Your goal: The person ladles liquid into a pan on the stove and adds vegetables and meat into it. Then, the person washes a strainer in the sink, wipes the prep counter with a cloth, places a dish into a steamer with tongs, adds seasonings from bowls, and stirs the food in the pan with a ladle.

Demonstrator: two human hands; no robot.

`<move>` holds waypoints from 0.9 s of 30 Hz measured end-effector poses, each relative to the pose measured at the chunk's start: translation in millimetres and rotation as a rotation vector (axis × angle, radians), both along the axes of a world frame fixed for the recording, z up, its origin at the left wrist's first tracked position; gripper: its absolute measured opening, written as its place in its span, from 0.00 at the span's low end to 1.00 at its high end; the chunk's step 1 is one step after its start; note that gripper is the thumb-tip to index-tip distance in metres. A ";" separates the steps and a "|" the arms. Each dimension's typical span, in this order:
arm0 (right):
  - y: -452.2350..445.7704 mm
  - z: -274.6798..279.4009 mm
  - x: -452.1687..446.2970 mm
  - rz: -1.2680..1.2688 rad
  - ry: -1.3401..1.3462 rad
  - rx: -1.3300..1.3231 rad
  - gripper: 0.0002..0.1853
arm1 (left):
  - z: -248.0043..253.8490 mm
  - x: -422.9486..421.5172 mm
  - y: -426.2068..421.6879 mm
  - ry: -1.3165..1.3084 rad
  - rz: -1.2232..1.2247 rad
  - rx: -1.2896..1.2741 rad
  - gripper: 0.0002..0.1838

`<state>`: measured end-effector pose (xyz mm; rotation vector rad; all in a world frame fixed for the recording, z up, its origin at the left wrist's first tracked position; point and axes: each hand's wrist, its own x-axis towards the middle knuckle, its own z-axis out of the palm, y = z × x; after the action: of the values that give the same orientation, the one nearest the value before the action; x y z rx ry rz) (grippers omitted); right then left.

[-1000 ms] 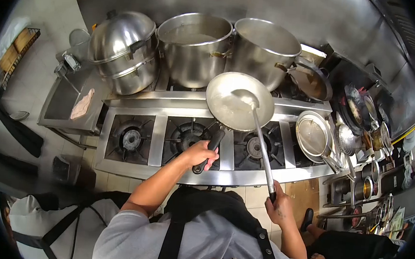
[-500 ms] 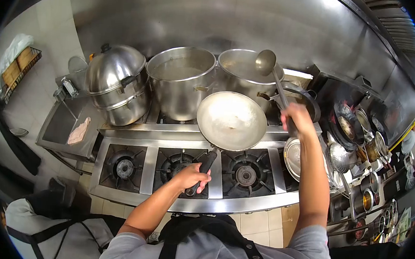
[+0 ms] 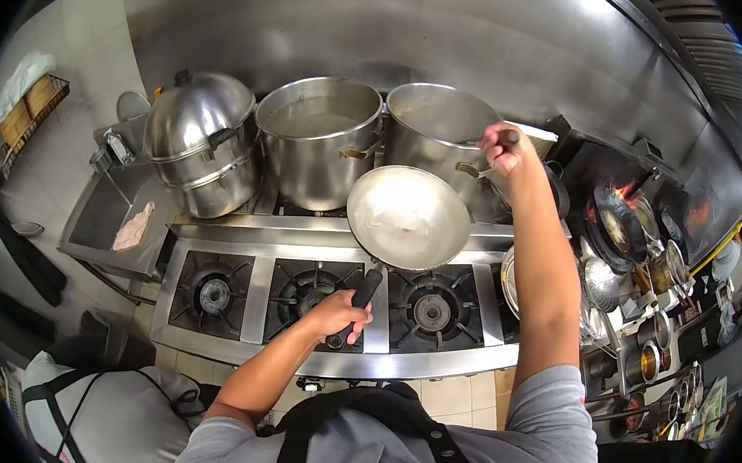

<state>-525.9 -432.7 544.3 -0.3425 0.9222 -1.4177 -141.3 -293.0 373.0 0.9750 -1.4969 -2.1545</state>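
My left hand [image 3: 335, 315] is wrapped around the black handle of a frying pan [image 3: 408, 221]. The pan is held over the stove, tipped a little, its pale inside showing a small wet patch. My right hand [image 3: 506, 151], at the rim of the right stockpot [image 3: 432, 154], grips a ladle [image 3: 508, 138]. Only the handle end shows clearly; the bowl is hidden, apparently down in the pot. Left of it stands a second stockpot [image 3: 317, 163] filled with cloudy liquid.
A domed steamer pot [image 3: 209, 147] stands at the back left, beside a sink [image 3: 100, 225] with a pink cloth [image 3: 135, 225]. Gas burners [image 3: 213, 296] line the front. At right, flames rise near a dark wok [image 3: 612, 223]. Another person [image 3: 109, 415] is at lower left.
My right hand has swung up and left to the right stockpot, taking the ladle's bowl out of sight. The frying pan stays nearly in place. Flames now show by the wok.
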 end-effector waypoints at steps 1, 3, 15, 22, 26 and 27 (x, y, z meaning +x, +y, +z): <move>1.9 5.1 -5.1 -0.009 -0.094 0.001 0.19 | 2.1 -0.1 -0.9 -0.005 0.005 -0.001 0.08; 13.3 16.1 -2.3 0.001 -0.298 -0.058 0.28 | 1.7 0.5 -4.5 -0.004 0.004 0.003 0.09; 81.7 66.2 51.9 -0.023 -0.319 -0.188 0.33 | 5.1 -2.7 -21.1 0.043 -0.037 -0.026 0.06; 144.9 75.8 80.2 0.065 -0.237 -0.267 0.27 | 6.0 -2.9 -30.2 0.101 -0.061 0.018 0.06; 186.5 62.4 102.3 0.090 -0.203 -0.295 0.21 | 11.1 -1.2 -31.0 0.121 -0.070 0.018 0.06; 197.2 56.9 109.8 0.081 -0.206 -0.311 0.22 | 11.6 -0.5 -30.6 0.114 -0.063 0.000 0.05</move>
<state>-416.1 -235.5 601.2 -0.4507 0.5151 -1.4909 -141.8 -323.6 384.6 0.8013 -1.4921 -2.2133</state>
